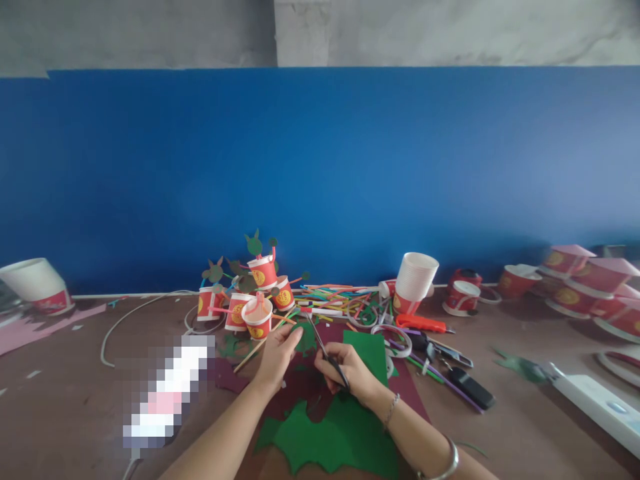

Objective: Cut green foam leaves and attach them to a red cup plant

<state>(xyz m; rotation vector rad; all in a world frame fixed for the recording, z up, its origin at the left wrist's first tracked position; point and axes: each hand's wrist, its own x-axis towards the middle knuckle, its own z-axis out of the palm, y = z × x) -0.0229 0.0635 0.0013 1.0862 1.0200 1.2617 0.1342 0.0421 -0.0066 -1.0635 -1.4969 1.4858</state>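
Observation:
My right hand (345,370) is closed around the dark handles of a pair of scissors (323,345), whose blades point up and to the left. A small piece of green paper (307,339) is pinched between the thumb and fingers of my left hand (281,353), beside the blades. Whether the blades touch the paper I cannot tell. Below my hands lies a large green paper offcut (320,443) with a jagged edge. A green sheet (364,350) lies partly behind my right hand, on dark red paper (407,387).
Decorated paper cups (257,317) with green cutouts stand at the back left. Coloured straws (325,293) are heaped behind my hands. To the right are a cup stack (416,277), an orange cutter (421,323), tape rolls (400,340) and keys with a black fob (470,387). A blurred-out device (170,393) lies left.

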